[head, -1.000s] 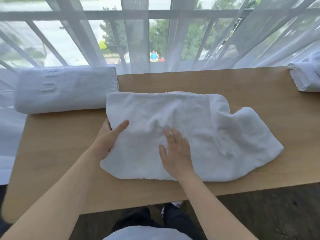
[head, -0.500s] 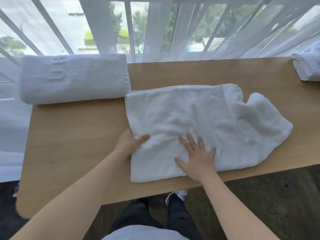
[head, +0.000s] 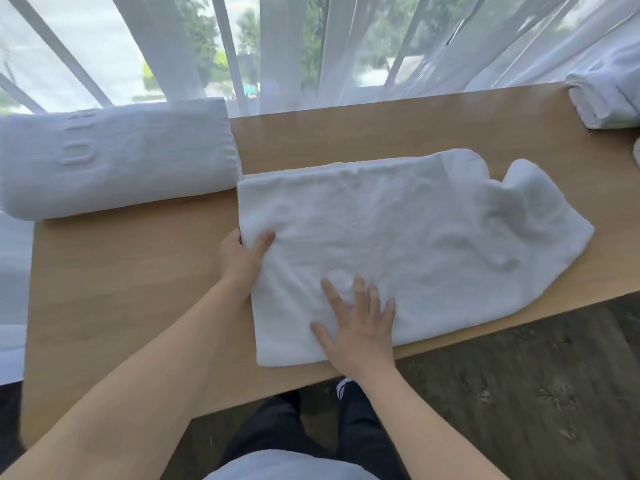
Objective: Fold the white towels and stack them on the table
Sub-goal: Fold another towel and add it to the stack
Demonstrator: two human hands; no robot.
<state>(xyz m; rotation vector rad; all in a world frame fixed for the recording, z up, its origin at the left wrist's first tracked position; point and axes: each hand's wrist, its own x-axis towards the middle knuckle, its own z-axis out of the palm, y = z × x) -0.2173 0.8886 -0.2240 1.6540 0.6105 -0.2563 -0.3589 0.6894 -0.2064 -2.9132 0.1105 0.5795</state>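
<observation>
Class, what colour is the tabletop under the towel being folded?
Light wood brown table, plain beneath the white towel; seen in the head view.

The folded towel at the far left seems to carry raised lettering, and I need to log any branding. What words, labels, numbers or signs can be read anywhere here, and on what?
Folded towel: raised marks woven into the pile, with a shape like "U" the clearest; too soft and blurred to read as a word.
Towel being folded, under the left hand and right hand: no text.
Rolled towel, far right: no text visible.
Table: none.
</observation>
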